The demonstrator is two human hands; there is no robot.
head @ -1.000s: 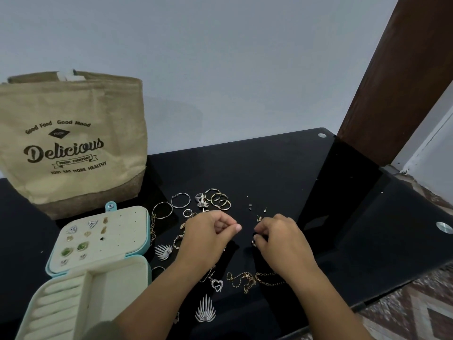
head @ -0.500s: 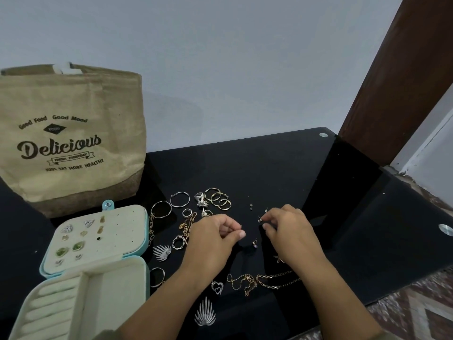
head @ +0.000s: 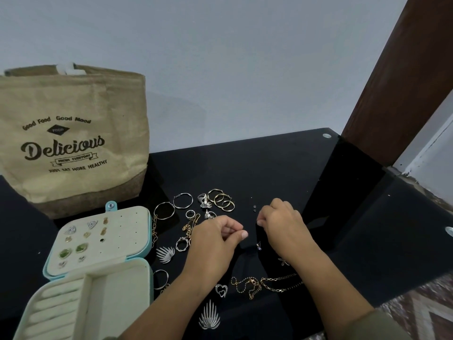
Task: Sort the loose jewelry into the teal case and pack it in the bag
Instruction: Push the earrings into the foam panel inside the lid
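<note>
Glossy black glass table (head: 245, 168), teal cream-lined case (head: 127, 241) open near left, left hand (head: 215, 244), right hand (head: 282, 227), grips curled, contents indiscernible.

Table (head: 245, 173) right side free (bag (head: 73, 143) blocks left).

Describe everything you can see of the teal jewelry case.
The teal case lies open on the table, front left, near the bag. Its shell is teal, its lining cream and velvety. The far half is a holed panel carrying several earrings, with a snap tab at the far edge. The near half has ring rolls and a bare compartment.
</note>
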